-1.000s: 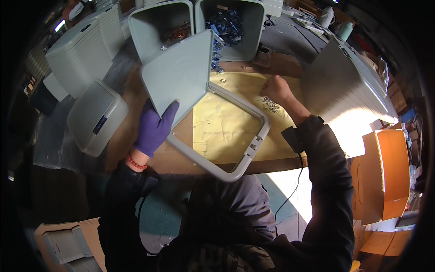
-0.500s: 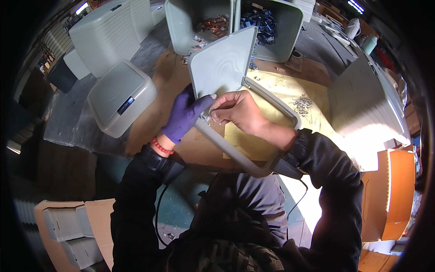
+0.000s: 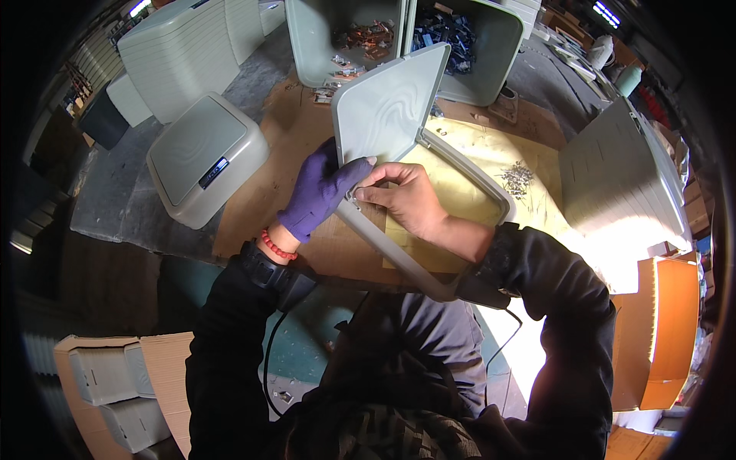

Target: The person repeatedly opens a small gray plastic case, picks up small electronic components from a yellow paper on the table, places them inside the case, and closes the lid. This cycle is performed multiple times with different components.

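Purple-gloved, the left hand (image 3: 316, 193) grips the raised grey-green plastic lid (image 3: 391, 103) at the left of a grey rectangular plastic frame (image 3: 383, 248); whether the bare right hand (image 3: 414, 203) beside it pinches anything cannot be told.

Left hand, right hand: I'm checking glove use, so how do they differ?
The left hand wears a purple glove; the right hand is bare. The left hand has a red bracelet at its wrist; the right hand shows none. Both are close together by the raised lid.
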### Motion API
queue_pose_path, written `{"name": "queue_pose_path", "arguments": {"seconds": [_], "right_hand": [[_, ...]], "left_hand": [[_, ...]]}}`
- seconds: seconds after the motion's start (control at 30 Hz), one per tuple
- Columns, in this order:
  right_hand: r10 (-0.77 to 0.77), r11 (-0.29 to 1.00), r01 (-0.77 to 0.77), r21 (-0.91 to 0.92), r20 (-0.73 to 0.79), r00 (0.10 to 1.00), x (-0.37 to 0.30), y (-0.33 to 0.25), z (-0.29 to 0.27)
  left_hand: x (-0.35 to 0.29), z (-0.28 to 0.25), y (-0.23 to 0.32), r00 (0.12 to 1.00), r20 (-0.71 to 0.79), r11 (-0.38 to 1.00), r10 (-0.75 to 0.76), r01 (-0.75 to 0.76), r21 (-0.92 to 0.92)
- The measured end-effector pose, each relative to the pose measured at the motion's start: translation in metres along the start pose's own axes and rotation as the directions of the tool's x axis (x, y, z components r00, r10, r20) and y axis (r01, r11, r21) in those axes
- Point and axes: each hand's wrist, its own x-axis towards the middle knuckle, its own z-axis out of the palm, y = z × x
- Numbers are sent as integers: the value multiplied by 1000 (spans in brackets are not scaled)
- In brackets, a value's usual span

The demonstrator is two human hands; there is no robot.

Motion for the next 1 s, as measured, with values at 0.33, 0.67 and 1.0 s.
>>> {"name": "queue_pose_path", "arguments": {"seconds": [0.33,0.67,1.0], "right_hand": [[-421,629,399,-668,139,896,-1,-15,5],[-549,317,633,-706,408,730,-4,-25,0],[-441,394,484,-781,302,845,-1,-24,15]], "left_hand": [[0,-1,0,998,14,998,-58,58,-3],[-1,3,3,1000,-11,1000,-25,25,-6],[0,-6,8,997,4,993,-83,83,-86]]}}
